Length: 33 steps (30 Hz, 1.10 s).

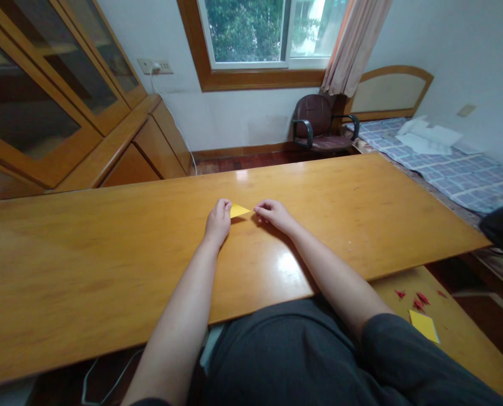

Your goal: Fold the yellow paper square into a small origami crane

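The left hand [219,223] was curled, thumb and forefinger pinched on a piece of yellow paper [238,211], which was raised a little over the table and cast a shadow on it. The visible part was a flat, crisp-edged triangle, its point towards the right hand [273,215]. That hand had its thumb and forefinger drawn together at the sharp tip, the other fingers loosely bent; whether it gripped the point could not be told. Beneath lay the long table [107,248], its smooth, honey-coloured wood-look top glossy enough to throw back window light. Past its near right edge, on a lower wooden surface [467,338], sat a square-cornered yellow sheet stack [423,326] and small, spiky red pieces [420,301]. Farther off stood a brown padded chair [314,121] with curved black arms, a softly pleated pink curtain [355,51] and a bed [441,158] with checked cloth.
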Each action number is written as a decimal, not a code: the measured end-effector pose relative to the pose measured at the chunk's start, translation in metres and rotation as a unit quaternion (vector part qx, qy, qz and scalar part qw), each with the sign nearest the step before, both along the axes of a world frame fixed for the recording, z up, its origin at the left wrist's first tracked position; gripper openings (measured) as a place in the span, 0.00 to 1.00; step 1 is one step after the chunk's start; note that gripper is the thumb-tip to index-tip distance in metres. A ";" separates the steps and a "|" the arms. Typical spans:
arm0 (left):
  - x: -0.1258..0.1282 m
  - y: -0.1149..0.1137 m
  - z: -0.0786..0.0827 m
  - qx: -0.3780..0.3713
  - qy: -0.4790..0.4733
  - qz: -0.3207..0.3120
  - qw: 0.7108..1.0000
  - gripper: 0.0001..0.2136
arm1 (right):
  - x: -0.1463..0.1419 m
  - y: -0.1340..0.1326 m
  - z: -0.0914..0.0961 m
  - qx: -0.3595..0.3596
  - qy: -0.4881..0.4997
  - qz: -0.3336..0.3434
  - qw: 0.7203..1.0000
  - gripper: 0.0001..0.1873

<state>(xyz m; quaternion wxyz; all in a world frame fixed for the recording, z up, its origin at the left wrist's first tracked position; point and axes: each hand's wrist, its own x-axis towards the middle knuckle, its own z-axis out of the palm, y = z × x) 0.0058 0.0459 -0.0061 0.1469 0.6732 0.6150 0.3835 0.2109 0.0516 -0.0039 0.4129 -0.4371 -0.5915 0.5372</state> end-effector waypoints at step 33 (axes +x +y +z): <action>0.007 -0.008 0.008 0.081 -0.016 -0.137 0.987 0.09 | 0.000 -0.007 0.004 0.258 -0.124 -0.050 0.957 0.10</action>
